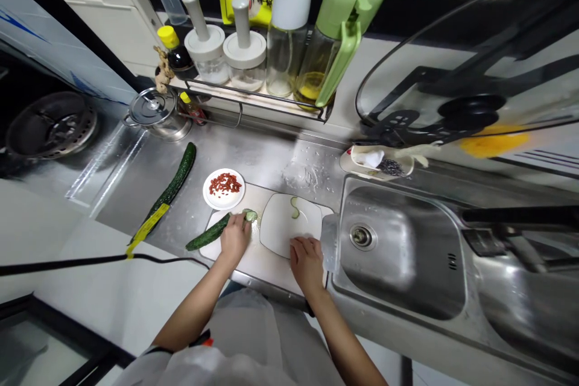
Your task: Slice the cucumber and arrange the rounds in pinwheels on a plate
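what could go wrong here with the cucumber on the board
1. The cucumber is round and only the left hand steadies it on the board; it might roll away.
2. The counter shows water drops just beyond the board, so the board may slide under pressure.
3. The dish of red bits sits close to the left hand and could get knocked.

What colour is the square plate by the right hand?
White: the plate by the right hand holds pale green cucumber slices. Head view.
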The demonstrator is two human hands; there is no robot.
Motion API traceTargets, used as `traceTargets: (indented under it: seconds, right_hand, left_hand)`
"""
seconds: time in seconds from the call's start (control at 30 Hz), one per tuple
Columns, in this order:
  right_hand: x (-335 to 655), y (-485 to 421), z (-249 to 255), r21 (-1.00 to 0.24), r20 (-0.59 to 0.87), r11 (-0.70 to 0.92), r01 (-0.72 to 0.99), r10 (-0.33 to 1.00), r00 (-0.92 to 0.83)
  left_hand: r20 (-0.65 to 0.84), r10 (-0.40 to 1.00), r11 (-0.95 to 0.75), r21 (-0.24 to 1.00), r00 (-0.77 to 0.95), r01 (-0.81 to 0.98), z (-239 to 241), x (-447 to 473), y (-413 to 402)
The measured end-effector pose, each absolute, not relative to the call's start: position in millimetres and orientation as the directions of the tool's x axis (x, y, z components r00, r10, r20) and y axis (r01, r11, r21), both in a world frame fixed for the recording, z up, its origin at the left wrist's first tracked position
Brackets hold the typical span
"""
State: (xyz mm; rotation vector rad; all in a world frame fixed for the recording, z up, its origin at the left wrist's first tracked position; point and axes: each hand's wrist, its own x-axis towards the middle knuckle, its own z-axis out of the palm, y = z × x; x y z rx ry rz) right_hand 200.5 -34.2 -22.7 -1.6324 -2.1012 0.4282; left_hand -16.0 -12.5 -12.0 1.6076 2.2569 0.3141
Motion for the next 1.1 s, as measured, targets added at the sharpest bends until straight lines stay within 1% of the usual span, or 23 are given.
traceTargets:
  seconds: [0.33, 0.53, 0.73, 0.9, 1.1]
  right_hand:
    - [199, -41, -24, -0.500, 0.148, 0.265, 0.825, 0.964, -0.220]
    - [199, -42, -22, -0.510, 0.146, 0.267, 0.818, 0.964, -0.223]
    - [198, -43, -22, -0.511, 0.142, 0.273, 0.815, 0.962, -0.233]
    - [198, -43, -21, -0.500, 0.156, 0.287, 0.817, 0.958, -0.241]
    - [197, -43, -19, -0.510, 0.139, 0.280, 0.813, 0.960, -0.243]
  left_hand:
    - [-0.137, 0.941, 0.338, 0.384, -0.309, 0.859, -17, -10, -7]
    - [-0.173, 0.930, 0.367, 0.379, -0.324, 0.849, -13, -7, -4]
    - [-0.156, 0.933, 0.361, 0.411, -0.325, 0.838, -14, -7, -2]
    - [-0.184, 0.921, 0.390, 0.422, -0.343, 0.819, -16, -8, 2]
    - [-0.188, 0.923, 0.384, 0.440, -0.335, 0.812, -19, -8, 3]
